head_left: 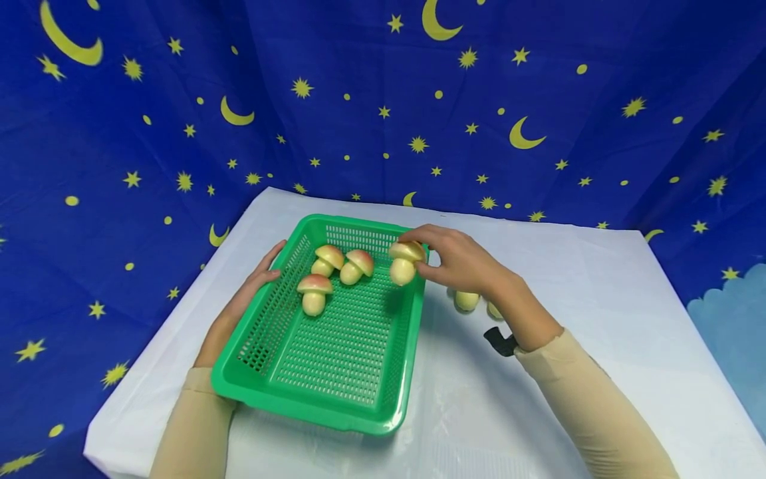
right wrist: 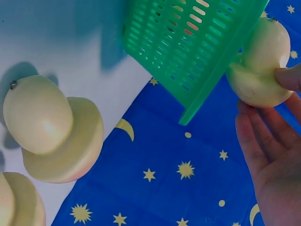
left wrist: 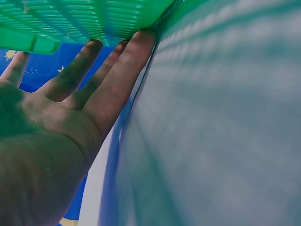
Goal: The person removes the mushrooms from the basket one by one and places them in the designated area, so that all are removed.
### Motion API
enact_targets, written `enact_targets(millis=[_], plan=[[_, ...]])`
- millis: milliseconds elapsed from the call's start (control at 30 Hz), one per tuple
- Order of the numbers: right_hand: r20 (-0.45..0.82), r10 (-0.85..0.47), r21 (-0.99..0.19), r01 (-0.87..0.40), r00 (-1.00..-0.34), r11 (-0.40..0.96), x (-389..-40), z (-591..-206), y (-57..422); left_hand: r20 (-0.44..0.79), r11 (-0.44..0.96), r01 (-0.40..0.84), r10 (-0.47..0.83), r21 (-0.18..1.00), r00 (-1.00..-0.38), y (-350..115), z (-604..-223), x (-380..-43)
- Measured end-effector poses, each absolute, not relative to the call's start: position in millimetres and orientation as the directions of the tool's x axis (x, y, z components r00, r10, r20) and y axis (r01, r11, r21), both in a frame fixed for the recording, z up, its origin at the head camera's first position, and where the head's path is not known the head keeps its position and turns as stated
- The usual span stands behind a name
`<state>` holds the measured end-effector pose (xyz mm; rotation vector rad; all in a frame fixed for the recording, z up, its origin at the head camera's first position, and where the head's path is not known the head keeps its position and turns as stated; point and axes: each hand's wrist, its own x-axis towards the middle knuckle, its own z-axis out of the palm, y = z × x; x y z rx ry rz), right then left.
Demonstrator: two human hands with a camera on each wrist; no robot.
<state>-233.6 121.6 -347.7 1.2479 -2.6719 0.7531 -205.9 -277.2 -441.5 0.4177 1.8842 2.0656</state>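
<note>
In the head view, pinches a mushroom (head_left: 403, 266) with the right hand (head_left: 463, 259), near the right rim of the green basket (head_left: 335, 352) (with three more mushrooms (head_left: 314, 293) inside); supports the basket's left side with the left hand (head_left: 247, 293).

In the left wrist view, spreads the left fingers (left wrist: 110, 84) against the slotted basket.

In the right wrist view, grips the mushroom's cap between thumb and fingers, just beside the rim, with two mushrooms (right wrist: 51, 127) on the table (right wrist: 117, 94).

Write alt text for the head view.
Right hand holds a mushroom at the right edge of a green basket with three mushrooms inside; left hand touches its left side. Two more mushrooms, partly hidden, lie on a white table before a blue starry cloth.
</note>
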Motion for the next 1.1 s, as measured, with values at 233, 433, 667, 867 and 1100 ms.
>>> enact_targets(millis=[233,433,667,867,1100], plan=[[0.298,-0.671,-0.427,-0.724,-0.679,0.542,-232,-351,129,0.001,-0.094,-0.043,0.425,0.995,-0.905,-277,-439,-203],[0.306,-0.657,-0.440,-0.714,-0.689,0.544,-230,-352,137,-0.005,-0.113,-0.055,0.406,0.992,-0.914,-275,-440,-206],[0.333,-0.644,-0.437,-0.718,-0.688,0.541,-228,-351,146,-0.026,-0.101,-0.065,0.348,0.993,-0.937,-273,-442,-212],[0.347,-0.633,-0.438,-0.717,-0.692,0.543,-227,-349,157,-0.044,-0.099,-0.080,0.322,0.992,-0.946,-271,-440,-215],[0.355,-0.617,-0.438,-0.708,-0.702,0.554,-224,-350,170,-0.053,-0.079,-0.082,0.320,0.993,-0.946,-272,-441,-216]])
